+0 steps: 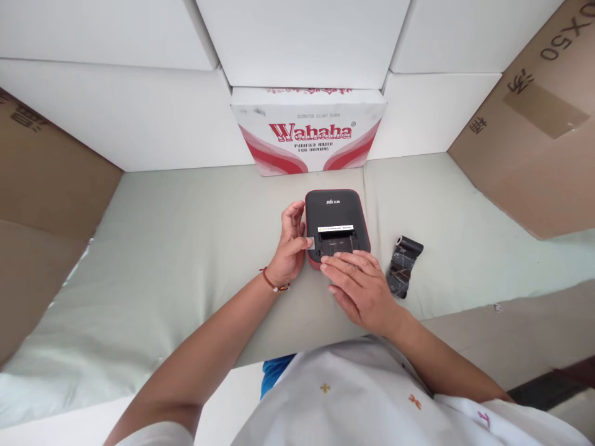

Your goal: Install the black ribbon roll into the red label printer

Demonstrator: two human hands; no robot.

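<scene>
Left hand (289,251) half open, fingers curved against left side of black-and-red compact printer (331,215), thumb on grey tab (312,246). Right hand (361,288) open, fingers extended, close together, tips over printer's near edge; whether pressing, cannot tell. Pale green cloth (199,217) beneath everything. Wahaha water carton (311,133) upright behind printer, which lies flat on cloth. Partly unrolled black film roll (405,263) near right hand. Dark film (338,246) in printer's opening. White label strip (335,228) just above opening.
</scene>
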